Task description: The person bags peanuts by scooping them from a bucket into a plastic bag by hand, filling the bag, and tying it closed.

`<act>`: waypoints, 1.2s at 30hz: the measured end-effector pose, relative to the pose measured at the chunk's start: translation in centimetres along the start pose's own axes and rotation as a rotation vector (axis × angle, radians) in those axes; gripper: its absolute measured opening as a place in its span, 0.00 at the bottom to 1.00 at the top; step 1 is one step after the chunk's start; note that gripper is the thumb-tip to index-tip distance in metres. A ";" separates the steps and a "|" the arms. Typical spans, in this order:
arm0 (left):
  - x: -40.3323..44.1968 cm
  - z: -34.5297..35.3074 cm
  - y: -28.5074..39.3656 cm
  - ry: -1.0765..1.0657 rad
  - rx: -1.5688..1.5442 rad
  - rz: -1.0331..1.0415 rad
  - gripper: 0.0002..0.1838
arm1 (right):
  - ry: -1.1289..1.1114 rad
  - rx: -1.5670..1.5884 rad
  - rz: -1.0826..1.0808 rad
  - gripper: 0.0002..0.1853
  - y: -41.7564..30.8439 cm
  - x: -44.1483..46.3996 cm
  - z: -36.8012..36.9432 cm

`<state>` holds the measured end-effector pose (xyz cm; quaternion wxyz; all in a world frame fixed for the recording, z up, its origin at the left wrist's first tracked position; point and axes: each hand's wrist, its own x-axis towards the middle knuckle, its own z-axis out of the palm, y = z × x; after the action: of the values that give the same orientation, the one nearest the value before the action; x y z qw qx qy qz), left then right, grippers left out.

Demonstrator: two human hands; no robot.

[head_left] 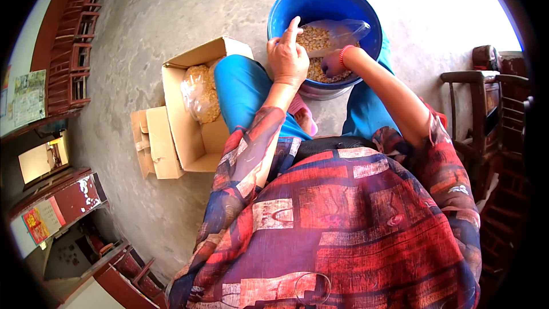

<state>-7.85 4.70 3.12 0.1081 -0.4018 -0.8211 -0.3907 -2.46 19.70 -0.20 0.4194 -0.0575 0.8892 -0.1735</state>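
Kernels, dry and yellow, lie under my curled right hand, grip unclear, in the round blue bucket, upper centre; clear plastic bag crosswise beyond. My left hand, index finger apart, is farther.

A: Lighting?
B: Bright; daylight-like glare whites out the concrete floor at upper right. Highlights on clear plastic bags; right-side wooden chair dim.
A: Optics?
B: Fisheye curvature, black corners, bluish fringe beside glare. Centre fairly sharp.
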 end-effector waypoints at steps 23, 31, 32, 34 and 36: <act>-0.1 0.0 -0.1 -0.038 0.007 -0.012 0.33 | -0.400 0.251 0.285 0.19 0.0 1.0 -0.6; -0.1 0.0 -0.2 -0.005 -0.002 0.000 0.33 | -0.161 0.345 0.025 0.13 -0.5 -2.4 -0.8; -0.1 -0.1 -0.1 -0.043 0.002 -0.010 0.33 | -0.123 0.332 -0.023 0.13 -0.6 -2.7 -1.0; -0.1 -0.2 -0.1 -0.081 0.006 -0.019 0.32 | -0.099 0.327 -0.073 0.12 0.1 -2.2 -0.4; -0.1 -0.2 -0.1 -0.084 0.009 -0.017 0.32 | -0.075 0.320 -0.123 0.11 0.7 -2.1 0.2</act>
<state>-7.91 4.48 3.20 0.0720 -0.4102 -0.8302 -0.3705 -0.96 20.82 0.95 0.4448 -0.0508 0.8286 -0.3361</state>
